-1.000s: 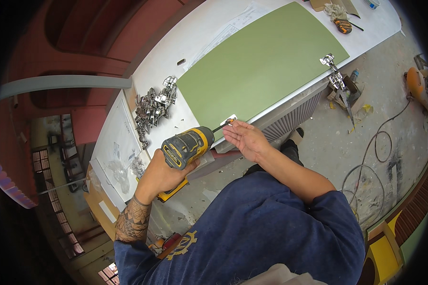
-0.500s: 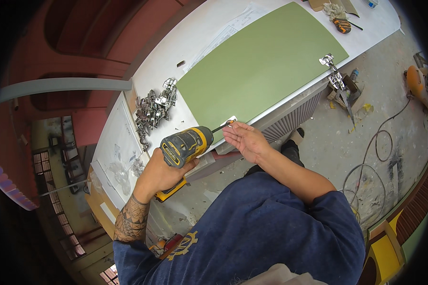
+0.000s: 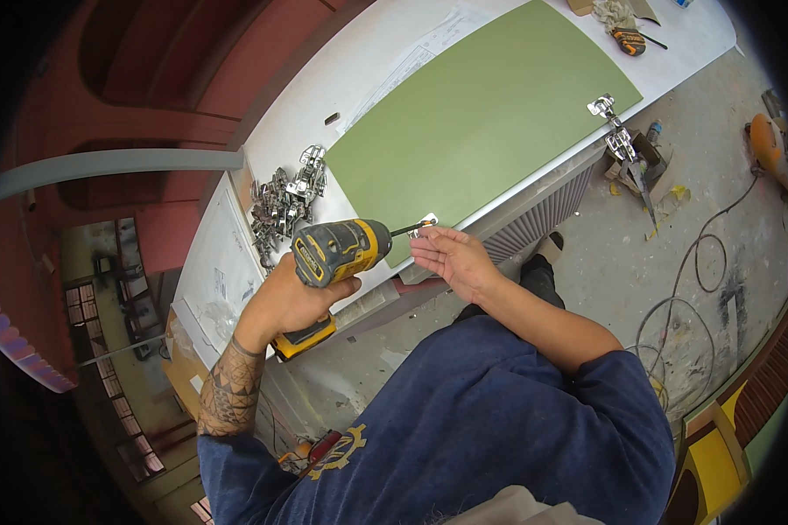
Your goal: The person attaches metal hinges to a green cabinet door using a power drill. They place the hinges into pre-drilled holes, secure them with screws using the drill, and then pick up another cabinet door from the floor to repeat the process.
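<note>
My left hand (image 3: 287, 302) is wrapped round the handle of a yellow-and-black cordless drill (image 3: 341, 249). Its long bit (image 3: 407, 230) points right, with the tip at a metal cabinet hinge (image 3: 430, 220) on the near left corner of a green panel (image 3: 481, 122). The fingers of my right hand (image 3: 453, 260) are curled together at that hinge, beside the bit tip, and they partly cover it. A second hinge (image 3: 602, 107) sits at the panel's right end, its arm hanging past the edge.
A heap of metal hinges (image 3: 280, 199) lies on the white table (image 3: 302, 127), left of the panel. A tape measure (image 3: 628, 41) is at the far right. On the floor, an open box (image 3: 648, 166) stands below the table edge, and a cable (image 3: 670, 306) snakes to an orange tool (image 3: 769, 149).
The drill's body has turned slightly and its battery end has swung left with my left hand and forearm. My right hand stays almost in place at the hinge.
</note>
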### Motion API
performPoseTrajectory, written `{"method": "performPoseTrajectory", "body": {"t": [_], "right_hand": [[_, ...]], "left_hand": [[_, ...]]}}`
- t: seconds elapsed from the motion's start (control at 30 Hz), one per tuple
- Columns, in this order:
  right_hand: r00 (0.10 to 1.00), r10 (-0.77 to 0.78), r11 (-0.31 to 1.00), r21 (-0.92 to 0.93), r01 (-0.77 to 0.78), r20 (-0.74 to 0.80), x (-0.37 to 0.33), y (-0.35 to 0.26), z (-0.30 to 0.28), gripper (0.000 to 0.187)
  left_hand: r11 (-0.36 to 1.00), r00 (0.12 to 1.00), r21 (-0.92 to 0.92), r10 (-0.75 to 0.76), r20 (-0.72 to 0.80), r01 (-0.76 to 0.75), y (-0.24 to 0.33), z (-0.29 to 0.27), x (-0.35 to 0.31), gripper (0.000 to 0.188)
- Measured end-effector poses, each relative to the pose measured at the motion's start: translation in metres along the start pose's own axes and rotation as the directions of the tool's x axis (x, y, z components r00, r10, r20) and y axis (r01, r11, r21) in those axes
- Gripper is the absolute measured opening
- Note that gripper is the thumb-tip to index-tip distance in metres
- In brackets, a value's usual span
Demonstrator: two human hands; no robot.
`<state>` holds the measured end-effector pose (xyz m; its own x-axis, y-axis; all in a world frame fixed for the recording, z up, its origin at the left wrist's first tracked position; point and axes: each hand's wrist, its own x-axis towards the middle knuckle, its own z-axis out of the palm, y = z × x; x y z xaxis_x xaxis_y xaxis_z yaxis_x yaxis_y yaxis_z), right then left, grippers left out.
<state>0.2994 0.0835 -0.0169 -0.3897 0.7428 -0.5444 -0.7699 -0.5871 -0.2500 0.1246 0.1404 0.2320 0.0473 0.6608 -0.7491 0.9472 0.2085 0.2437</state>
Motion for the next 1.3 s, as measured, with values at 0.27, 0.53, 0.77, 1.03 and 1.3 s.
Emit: {"method": "performPoseTrajectory", "body": {"t": [0.27, 0.53, 0.77, 1.03, 1.3], "right_hand": [[1.0, 0.011, 1.0, 0.002, -0.011, -0.005, -0.008, 0.002, -0.019, 0.03], [0.998, -0.051, 0.999, -0.01, 0.05, -0.033, -0.018, -0.007, -0.037, 0.026], [0.996, -0.045, 0.999, -0.024, 0.044, -0.073, -0.027, -0.01, -0.048, 0.025], [0.998, -0.03, 0.997, -0.077, 0.025, -0.063, -0.036, -0.014, -0.049, 0.024], [0.999, 0.03, 0.98, -0.197, -0.038, -0.041, -0.036, -0.018, -0.041, 0.027]], "left_hand": [[0.95, 0.967, 0.182, 0.248, 0.05, -0.253, 0.021, -0.013, 0.007, 0.039], [0.89, 0.931, 0.284, 0.363, 0.035, -0.358, 0.032, -0.008, 0.012, 0.038], [0.952, 0.967, 0.174, 0.255, 0.016, -0.254, 0.034, -0.009, 0.013, 0.039], [0.998, 0.999, 0.012, 0.054, 0.008, -0.054, 0.027, -0.004, 0.008, 0.041], [0.867, 0.956, -0.429, 0.158, -0.246, -0.254, -0.049, 0.036, -0.003, 0.022]]}}
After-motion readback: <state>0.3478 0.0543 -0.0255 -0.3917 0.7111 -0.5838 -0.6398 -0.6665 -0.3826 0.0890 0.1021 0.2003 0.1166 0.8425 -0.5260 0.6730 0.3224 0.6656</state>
